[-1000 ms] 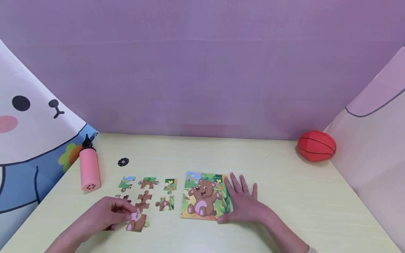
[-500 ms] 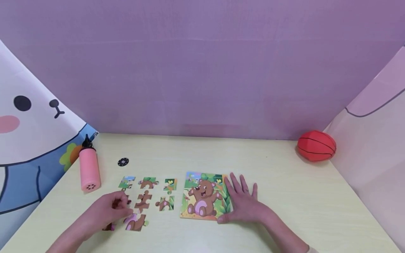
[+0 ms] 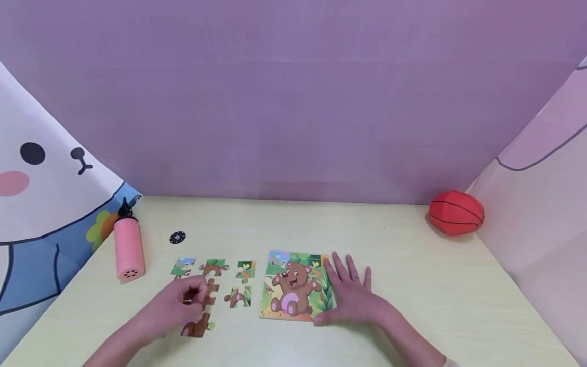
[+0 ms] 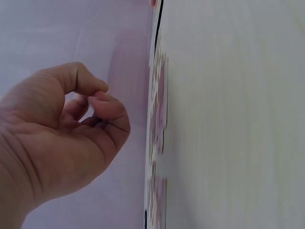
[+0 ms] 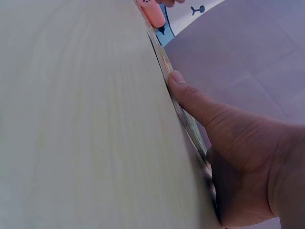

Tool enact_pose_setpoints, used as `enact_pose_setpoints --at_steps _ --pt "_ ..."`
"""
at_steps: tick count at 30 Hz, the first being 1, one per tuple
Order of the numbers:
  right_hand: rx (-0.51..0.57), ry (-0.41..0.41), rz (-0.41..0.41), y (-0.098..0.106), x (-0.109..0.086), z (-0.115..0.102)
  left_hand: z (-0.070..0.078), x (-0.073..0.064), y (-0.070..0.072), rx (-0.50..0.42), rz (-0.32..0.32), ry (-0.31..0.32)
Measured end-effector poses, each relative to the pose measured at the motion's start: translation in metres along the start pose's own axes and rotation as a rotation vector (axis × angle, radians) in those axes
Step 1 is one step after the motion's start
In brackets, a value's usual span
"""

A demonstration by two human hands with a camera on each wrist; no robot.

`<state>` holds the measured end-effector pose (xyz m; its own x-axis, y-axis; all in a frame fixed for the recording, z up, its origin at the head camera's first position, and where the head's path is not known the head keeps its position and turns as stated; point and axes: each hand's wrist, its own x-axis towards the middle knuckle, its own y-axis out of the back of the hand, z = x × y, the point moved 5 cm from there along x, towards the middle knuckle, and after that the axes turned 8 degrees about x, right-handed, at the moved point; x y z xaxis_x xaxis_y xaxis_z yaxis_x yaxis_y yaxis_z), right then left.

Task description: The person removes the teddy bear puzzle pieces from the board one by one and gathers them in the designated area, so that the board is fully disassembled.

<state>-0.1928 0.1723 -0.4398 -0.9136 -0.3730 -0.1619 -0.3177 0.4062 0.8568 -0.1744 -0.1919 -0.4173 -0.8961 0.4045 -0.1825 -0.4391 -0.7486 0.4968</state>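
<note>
My left hand (image 3: 179,305) is over the left columns of jigsaw pieces, fingers curled and thumb tip meeting the index finger; nothing shows between them. In the left wrist view that hand (image 4: 71,129) is raised off the table beside the low pieces (image 4: 159,109). Beneath it in the head view, a brown bear piece (image 3: 197,327) pokes out, and a middle piece (image 3: 212,291) is partly covered. Spread straight, my right hand (image 3: 352,300) rests at the right edge of a flat bear-picture puzzle board (image 3: 294,286); its thumb touches the board's edge (image 5: 193,129) in the right wrist view.
More pieces lie behind the left hand: a blue-sky piece (image 3: 183,267), a bear-head piece (image 3: 214,267), a corner piece (image 3: 246,269) and a bear-paw piece (image 3: 238,297). Farther back are a black poker chip (image 3: 177,237), a pink bottle (image 3: 129,250) and a red ball (image 3: 456,213).
My left hand has shifted right and slightly up from the lower-left pieces, now covering part of the middle column. The lower bear piece crept slightly left. My right hand stays by the board.
</note>
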Motion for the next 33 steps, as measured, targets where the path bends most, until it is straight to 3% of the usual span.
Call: enact_pose_setpoints --at_steps 4,9,20,33 --pt "0.002 -0.003 0.001 0.000 0.000 0.000 0.008 0.009 -0.013 0.087 -0.045 -0.049" --pt "0.008 -0.005 -0.004 0.001 -0.001 -0.001 0.021 0.018 -0.025 0.112 -0.053 -0.087" --pt "-0.008 -0.018 0.000 0.000 0.001 0.000 0.040 0.036 -0.047 0.085 -0.066 -0.134" --pt "-0.006 -0.024 -0.008 -0.001 0.001 0.000 0.057 0.055 -0.069 0.118 -0.101 -0.195"
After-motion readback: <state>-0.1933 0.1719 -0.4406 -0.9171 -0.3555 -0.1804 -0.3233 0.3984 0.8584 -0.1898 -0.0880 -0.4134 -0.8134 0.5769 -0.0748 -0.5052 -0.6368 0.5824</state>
